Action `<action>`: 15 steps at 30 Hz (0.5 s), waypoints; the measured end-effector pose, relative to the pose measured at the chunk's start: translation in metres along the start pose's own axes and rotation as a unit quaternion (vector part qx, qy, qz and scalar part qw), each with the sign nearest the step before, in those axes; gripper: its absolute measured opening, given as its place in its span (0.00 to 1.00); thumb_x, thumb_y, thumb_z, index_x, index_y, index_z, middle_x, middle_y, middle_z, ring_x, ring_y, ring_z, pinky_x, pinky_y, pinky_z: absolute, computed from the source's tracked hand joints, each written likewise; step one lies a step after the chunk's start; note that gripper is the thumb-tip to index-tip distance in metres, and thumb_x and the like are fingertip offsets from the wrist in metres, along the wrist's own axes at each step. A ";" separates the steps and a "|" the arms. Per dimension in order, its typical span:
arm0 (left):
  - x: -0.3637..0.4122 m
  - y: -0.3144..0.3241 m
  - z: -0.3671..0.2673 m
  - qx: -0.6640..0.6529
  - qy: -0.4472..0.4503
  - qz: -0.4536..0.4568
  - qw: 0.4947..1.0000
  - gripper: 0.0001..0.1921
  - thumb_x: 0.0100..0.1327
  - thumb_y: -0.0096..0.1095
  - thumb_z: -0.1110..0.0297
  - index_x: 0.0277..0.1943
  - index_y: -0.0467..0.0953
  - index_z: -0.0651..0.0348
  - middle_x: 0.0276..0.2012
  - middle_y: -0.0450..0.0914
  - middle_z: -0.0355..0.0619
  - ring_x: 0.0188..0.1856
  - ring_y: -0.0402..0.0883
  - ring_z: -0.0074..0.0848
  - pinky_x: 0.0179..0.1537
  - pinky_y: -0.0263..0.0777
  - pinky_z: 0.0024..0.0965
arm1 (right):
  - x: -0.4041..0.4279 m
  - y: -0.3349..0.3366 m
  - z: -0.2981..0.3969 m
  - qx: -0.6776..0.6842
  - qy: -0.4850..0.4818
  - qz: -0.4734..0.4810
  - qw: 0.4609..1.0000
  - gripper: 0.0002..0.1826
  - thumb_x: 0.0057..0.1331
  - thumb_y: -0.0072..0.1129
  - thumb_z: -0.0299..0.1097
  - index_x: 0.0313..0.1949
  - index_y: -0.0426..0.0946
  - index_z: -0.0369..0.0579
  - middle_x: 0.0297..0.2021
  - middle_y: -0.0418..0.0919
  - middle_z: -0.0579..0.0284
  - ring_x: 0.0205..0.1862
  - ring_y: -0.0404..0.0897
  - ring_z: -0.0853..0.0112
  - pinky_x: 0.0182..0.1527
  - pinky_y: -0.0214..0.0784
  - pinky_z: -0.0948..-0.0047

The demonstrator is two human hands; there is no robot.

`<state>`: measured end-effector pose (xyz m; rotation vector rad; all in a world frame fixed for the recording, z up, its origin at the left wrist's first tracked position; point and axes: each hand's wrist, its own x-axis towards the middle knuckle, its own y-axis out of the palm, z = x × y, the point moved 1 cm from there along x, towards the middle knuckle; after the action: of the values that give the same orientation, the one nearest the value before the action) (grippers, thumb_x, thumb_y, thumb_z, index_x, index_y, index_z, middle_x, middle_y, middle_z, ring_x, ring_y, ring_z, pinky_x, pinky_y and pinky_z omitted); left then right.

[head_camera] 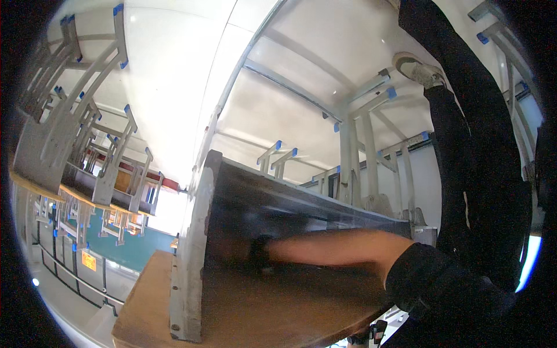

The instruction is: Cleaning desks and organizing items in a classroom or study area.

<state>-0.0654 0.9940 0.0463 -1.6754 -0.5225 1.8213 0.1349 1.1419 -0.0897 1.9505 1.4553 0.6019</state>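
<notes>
The view is upside down, with the floor along its top. My right arm reaches through the open side of a school desk's storage compartment (261,185). A black band (260,251) circles that wrist. My right hand (233,249) is deep in shadow and blurred, so whether it holds anything is unclear. Beside it runs the brown wooden underside of the desktop (278,300); a worn grey side plate (189,269) closes the far end. What looks like my left wrist (359,338), also banded, shows at the bottom edge by the desktop; its hand is mostly hidden behind my dark sleeve (426,278).
Grey desk legs (346,156) and other legs with blue foot caps (278,144) stand on the pale floor (174,87). My own shoe (415,71) is behind the desk. Further desks (43,152) carry upturned stools (76,228). Beyond them is a green board (117,241).
</notes>
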 end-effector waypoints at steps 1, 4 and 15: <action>0.001 0.001 -0.002 0.002 0.001 0.001 1.000 0.58 0.43 0.78 0.59 0.68 0.41 0.69 0.65 0.43 0.71 0.67 0.46 0.53 0.65 0.43 0.52 | -0.002 0.004 0.001 0.034 0.010 0.007 0.999 0.19 0.70 0.40 0.41 0.51 0.73 0.43 0.52 0.74 0.48 0.55 0.72 0.59 0.63 0.60 0.57; -0.001 0.001 -0.006 0.002 0.001 0.003 1.000 0.59 0.43 0.79 0.59 0.68 0.40 0.69 0.65 0.43 0.71 0.67 0.46 0.54 0.66 0.43 0.52 | -0.010 0.012 0.011 0.125 0.036 0.018 0.991 0.20 0.70 0.38 0.42 0.51 0.73 0.44 0.52 0.74 0.49 0.56 0.72 0.59 0.63 0.60 0.57; 0.001 0.007 -0.017 -0.009 0.015 0.013 1.000 0.61 0.41 0.80 0.58 0.69 0.38 0.69 0.65 0.40 0.73 0.68 0.44 0.55 0.66 0.42 0.53 | -0.124 0.043 0.095 0.283 -0.044 -0.023 0.958 0.24 0.71 0.31 0.44 0.50 0.72 0.41 0.53 0.74 0.50 0.58 0.71 0.60 0.65 0.57 0.58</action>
<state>-0.0496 0.9872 0.0385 -1.7279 -0.5082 1.8113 0.1926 0.9947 -0.1250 2.3200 1.7414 0.0661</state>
